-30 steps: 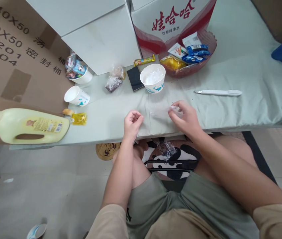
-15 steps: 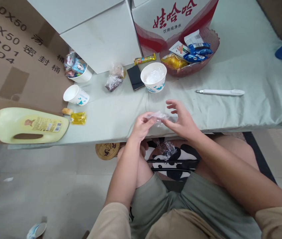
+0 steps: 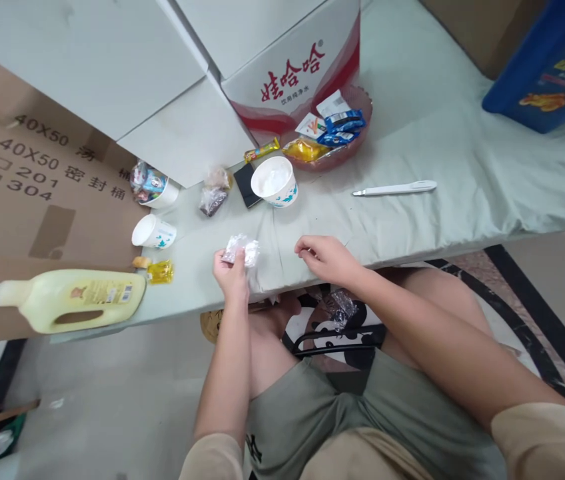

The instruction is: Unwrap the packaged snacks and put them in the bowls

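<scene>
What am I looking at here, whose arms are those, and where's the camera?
There is no robot: these are one person's bare hands, filmed by a camera worn on their head, looking forward and down. The left hand holds a crumpled, clear plastic wrapper. The right hand has curled fingers; I can't make out anything in it. On the cloth-covered table are white cups with blue print, a reddish bowl of packets, a slim white tool and a pale yellow bottle.

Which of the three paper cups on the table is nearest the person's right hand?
The rightmost cup, beside the pink bowl; the packet-filled cup and the cup nearest the yellow bottle are both farther left.
</scene>
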Tool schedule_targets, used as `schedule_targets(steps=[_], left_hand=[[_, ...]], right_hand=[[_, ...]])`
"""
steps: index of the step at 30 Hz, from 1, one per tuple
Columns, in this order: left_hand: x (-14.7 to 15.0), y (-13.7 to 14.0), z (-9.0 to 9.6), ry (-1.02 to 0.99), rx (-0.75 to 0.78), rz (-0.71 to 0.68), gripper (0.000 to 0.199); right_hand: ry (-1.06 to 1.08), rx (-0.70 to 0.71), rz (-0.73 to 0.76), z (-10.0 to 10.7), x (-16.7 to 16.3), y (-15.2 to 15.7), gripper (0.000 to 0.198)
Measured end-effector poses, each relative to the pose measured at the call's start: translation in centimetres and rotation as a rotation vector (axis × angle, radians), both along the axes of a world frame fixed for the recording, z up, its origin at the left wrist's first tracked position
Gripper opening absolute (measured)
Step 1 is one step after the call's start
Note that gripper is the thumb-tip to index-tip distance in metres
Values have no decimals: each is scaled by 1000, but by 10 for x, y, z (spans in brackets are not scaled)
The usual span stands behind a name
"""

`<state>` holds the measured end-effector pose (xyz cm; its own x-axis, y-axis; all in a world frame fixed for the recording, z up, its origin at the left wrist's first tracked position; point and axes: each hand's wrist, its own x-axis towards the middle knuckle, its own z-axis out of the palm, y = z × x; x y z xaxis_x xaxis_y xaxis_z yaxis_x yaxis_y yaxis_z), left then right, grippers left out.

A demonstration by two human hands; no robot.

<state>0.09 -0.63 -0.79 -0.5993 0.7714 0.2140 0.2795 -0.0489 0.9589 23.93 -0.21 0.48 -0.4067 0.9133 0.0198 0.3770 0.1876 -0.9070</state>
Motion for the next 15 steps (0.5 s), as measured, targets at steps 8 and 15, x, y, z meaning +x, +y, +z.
schedule_targets(steps=[8, 15], left_hand=[[35, 116, 83, 785, -49, -182, 17], [92, 200, 95, 955, -783, -607, 16]], right_hand=[[160, 48, -6, 6, -3, 8, 21], [199, 74, -40, 9, 2, 14, 21]])
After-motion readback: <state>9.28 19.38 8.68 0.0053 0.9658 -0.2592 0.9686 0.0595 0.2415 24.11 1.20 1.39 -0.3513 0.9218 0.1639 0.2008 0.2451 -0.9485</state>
